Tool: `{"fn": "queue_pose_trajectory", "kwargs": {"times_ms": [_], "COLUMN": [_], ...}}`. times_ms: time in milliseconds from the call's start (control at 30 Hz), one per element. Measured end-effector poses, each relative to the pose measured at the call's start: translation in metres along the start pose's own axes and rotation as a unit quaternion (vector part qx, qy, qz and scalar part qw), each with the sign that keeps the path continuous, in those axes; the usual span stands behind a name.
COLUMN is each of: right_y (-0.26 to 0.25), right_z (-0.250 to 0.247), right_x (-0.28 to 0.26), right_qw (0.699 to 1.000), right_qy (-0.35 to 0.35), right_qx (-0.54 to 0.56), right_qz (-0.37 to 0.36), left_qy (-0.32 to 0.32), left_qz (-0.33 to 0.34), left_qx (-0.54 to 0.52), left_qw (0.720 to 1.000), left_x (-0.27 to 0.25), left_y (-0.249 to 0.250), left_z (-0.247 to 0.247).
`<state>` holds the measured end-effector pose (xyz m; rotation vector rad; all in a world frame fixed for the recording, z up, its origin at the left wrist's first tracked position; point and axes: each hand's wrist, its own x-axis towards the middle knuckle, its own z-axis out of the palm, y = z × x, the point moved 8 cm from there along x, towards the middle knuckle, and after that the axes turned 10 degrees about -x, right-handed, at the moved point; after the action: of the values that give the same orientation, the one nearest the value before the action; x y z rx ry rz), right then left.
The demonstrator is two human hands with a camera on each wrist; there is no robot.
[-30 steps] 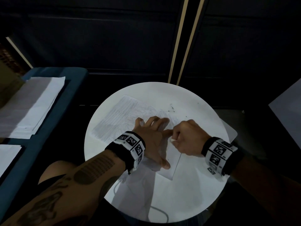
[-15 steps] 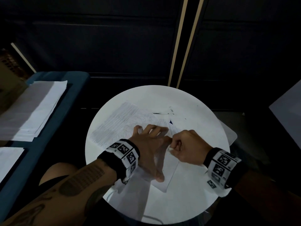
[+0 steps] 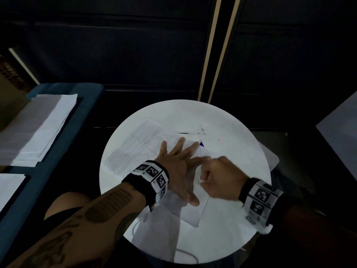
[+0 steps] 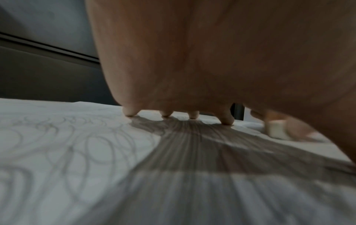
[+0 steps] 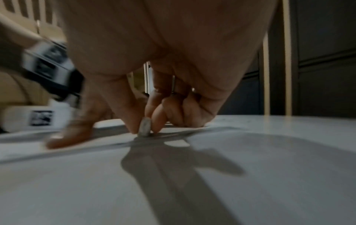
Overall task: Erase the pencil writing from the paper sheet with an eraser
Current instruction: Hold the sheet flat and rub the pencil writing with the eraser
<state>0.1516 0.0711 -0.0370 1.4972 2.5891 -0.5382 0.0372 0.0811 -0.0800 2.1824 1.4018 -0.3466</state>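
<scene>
A white paper sheet (image 3: 135, 147) covered in grey pencil lines and loops lies on the round white table (image 3: 231, 219). My left hand (image 3: 179, 165) lies flat on the sheet with fingers spread, fingertips (image 4: 131, 112) pressing the paper (image 4: 57, 144). Just right of it, my right hand (image 3: 220, 176) is curled, with thumb and fingers pinching a small white eraser (image 5: 145, 127) whose lower end touches the paper. The eraser (image 4: 276, 129) also shows at the right of the left wrist view. In the head view the eraser is hidden by the right hand.
A small dark blue piece (image 3: 201, 144) and dark specks lie on the table beyond my fingers. A blue-topped surface (image 3: 58, 142) at the left carries stacks of white paper (image 3: 38, 128). Dark panels stand behind the table; a pale surface (image 3: 340, 132) sits at the far right.
The right hand with the eraser has shifted slightly across the sheet beside the left hand, which stays flat on the paper. The head view has tilted a little.
</scene>
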Motion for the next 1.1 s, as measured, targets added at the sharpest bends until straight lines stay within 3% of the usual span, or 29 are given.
{"fn": "queue_pose_trajectory", "kwargs": {"times_ms": [100,267,400,567,700,867,1000,1100], "right_y": [0.025,-0.009,0.032,-0.002,0.037,-0.006,0.035,0.041], "right_z": [-0.015,0.004,-0.02,0.004,-0.019,0.007,-0.009,-0.006], "right_x": [0.012,-0.003,0.014,-0.001,0.015,-0.003,0.017,0.018], "right_qw": [0.998,0.998,0.998,0.998,0.997,0.997,0.998,0.998], "right_qy": [0.036,-0.05,0.022,-0.052,0.014,-0.063,0.0,0.02], "right_qx": [0.019,-0.023,-0.001,-0.033,-0.014,-0.037,-0.015,0.009], "right_qz": [0.053,-0.022,0.062,-0.014,0.069,-0.021,0.058,0.057], "left_qy": [-0.004,-0.003,-0.016,-0.01,-0.01,-0.008,-0.015,-0.018], "left_qz": [-0.003,-0.006,-0.007,-0.007,-0.002,-0.002,-0.001,0.001], "left_qx": [0.005,0.007,0.011,0.01,0.01,0.009,0.002,-0.008], "left_qw": [1.0,1.0,1.0,1.0,1.0,1.0,1.0,1.0], "left_x": [0.003,0.002,0.003,0.005,0.005,0.004,0.003,0.002], "left_y": [0.001,0.001,0.002,-0.001,0.001,-0.002,0.001,0.001], "left_z": [0.001,0.001,0.001,0.003,0.001,0.002,0.001,0.0]}}
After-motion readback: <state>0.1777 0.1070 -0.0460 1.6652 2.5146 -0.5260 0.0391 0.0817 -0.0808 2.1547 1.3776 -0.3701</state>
